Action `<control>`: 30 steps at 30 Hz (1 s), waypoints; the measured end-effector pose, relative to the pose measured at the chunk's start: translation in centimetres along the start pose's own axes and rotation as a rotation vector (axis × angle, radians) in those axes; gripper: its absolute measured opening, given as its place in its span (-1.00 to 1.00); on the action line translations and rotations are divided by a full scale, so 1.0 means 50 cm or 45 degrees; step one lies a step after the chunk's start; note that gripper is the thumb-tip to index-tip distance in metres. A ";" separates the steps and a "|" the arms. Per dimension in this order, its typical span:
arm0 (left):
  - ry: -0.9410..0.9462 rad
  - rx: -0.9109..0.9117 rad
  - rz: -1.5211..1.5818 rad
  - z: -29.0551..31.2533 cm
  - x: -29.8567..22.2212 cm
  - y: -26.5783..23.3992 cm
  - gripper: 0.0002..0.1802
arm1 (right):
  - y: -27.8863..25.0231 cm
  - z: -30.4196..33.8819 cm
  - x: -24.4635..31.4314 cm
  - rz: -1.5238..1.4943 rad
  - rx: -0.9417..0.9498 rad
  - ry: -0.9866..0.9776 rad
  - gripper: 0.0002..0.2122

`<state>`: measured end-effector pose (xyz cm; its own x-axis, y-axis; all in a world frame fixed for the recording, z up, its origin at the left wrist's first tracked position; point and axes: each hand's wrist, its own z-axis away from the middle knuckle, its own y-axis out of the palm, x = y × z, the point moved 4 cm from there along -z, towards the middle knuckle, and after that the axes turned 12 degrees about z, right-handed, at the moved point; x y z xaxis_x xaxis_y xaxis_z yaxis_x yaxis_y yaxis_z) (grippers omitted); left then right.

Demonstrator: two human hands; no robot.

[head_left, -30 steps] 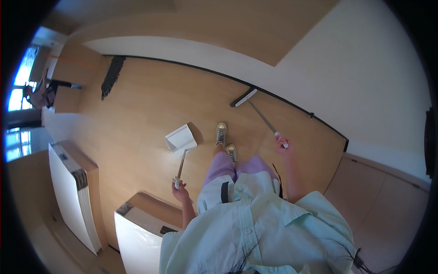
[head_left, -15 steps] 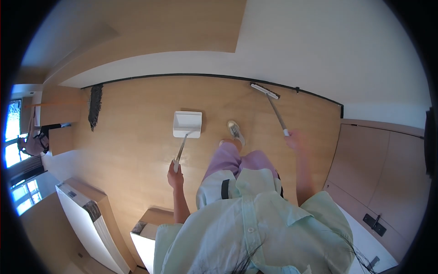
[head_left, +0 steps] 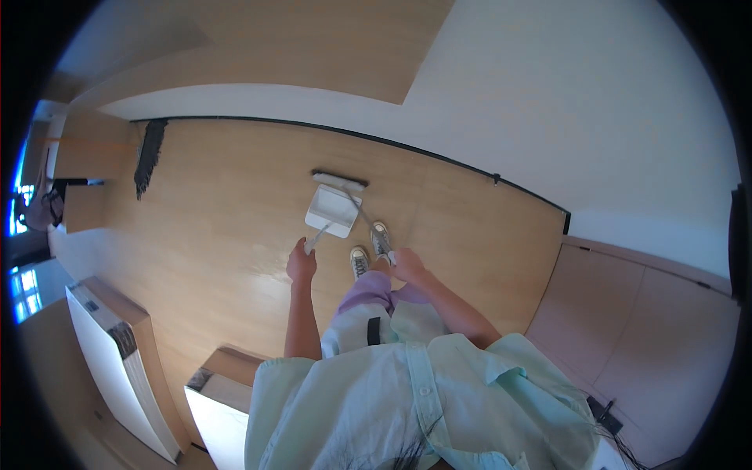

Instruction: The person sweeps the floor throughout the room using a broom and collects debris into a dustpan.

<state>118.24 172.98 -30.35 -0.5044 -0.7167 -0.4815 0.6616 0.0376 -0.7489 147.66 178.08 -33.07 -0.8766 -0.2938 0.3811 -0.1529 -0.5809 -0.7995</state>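
My left hand (head_left: pixel 301 262) is closed round the handle of a white long-handled dustpan (head_left: pixel 332 205), whose pan sits on the wooden floor ahead of my feet. In my right hand (head_left: pixel 405 265) is the pole of a broom (head_left: pixel 340 181), gripped near its top end. The pole slants across the right part of the pan. The broom head, pale with dark bristles, lies along the far edge of the dustpan. Whether bristles and pan touch I cannot tell.
A white wall with a dark skirting strip (head_left: pixel 329 131) runs along the far side. At far left lies a dark grey mop head (head_left: pixel 150 159). White-topped cabinets (head_left: pixel 110 345) stand at lower left, a pinkish door (head_left: pixel 627 313) at right. Another person (head_left: pixel 39 210) is at the left edge.
My right hand has swung the broom leftward from beside the wall to the dustpan's far edge. My right arm now crosses in front of me. Both shoes now show, and the view has shifted.
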 end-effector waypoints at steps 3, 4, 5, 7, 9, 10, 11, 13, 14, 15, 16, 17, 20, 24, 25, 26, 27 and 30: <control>-0.068 -0.009 0.070 -0.017 0.044 0.018 -0.50 | -0.060 -0.023 -0.013 -0.358 0.377 0.121 -0.82; -0.073 -0.028 0.138 -0.016 0.063 0.024 -0.52 | -0.098 -0.019 -0.014 -0.344 0.395 0.106 -0.82; -0.091 -0.042 0.147 -0.009 0.091 0.029 -0.52 | -0.136 -0.014 -0.016 -0.459 0.447 0.124 -0.83; -0.224 -0.134 0.395 -0.006 0.142 0.036 -0.56 | -0.166 -0.003 -0.046 -0.572 0.486 0.145 -0.83; -0.266 -0.159 0.554 0.028 0.174 0.028 -0.58 | -0.167 0.028 -0.095 -0.585 0.423 0.170 -0.80; -0.315 -0.192 0.703 0.050 0.203 0.021 -0.60 | -0.156 0.041 -0.118 -0.697 0.397 0.243 -0.79; -0.328 -0.231 0.719 0.081 0.250 0.016 -0.60 | -0.144 0.065 -0.134 -0.806 0.389 0.303 -0.78; -0.274 -0.523 1.313 0.153 0.365 -0.006 -0.60 | -0.126 0.099 -0.152 -1.176 0.376 0.285 -0.71; -0.277 -0.536 1.325 0.175 0.374 -0.013 -0.60 | -0.114 0.120 -0.181 -1.355 0.370 0.345 -0.71; -0.367 -0.486 1.375 0.191 0.364 -0.015 -0.60 | -0.102 0.140 -0.212 -1.541 0.347 0.418 -0.71; -0.452 -0.481 1.410 0.208 0.379 -0.022 -0.61 | -0.056 0.139 -0.232 -1.547 0.368 0.383 -0.71; -0.460 -0.535 1.415 0.230 0.399 -0.030 -0.61 | -0.026 0.134 -0.242 -1.833 0.419 0.452 -0.73; -0.140 -0.672 1.371 0.298 0.437 -0.050 -0.61 | 0.008 0.074 -0.170 -2.184 0.474 0.568 -0.79; -0.227 -0.849 1.280 0.361 0.424 -0.091 -0.62 | 0.017 -0.021 -0.135 -2.334 0.279 0.624 -0.83; -0.226 -0.892 1.292 0.371 0.433 -0.101 -0.62 | 0.018 -0.051 -0.132 -2.318 0.310 0.590 -0.83; -0.250 -0.959 1.301 0.383 0.441 -0.103 -0.61 | 0.016 -0.077 -0.144 -2.012 0.337 0.555 -0.84; -0.280 -1.028 1.309 0.399 0.451 -0.105 -0.60 | 0.010 -0.098 -0.136 -1.704 0.356 0.514 -0.85; -0.342 -1.157 1.261 0.448 0.509 -0.126 -0.59 | 0.017 -0.150 -0.087 -0.730 0.293 0.348 -0.89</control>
<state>113.66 138.90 -27.67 0.1528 -0.2308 -0.9609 0.0329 0.9730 -0.2284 147.92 184.54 -38.87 -0.7744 0.2939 0.5602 -0.5536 -0.7434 -0.3753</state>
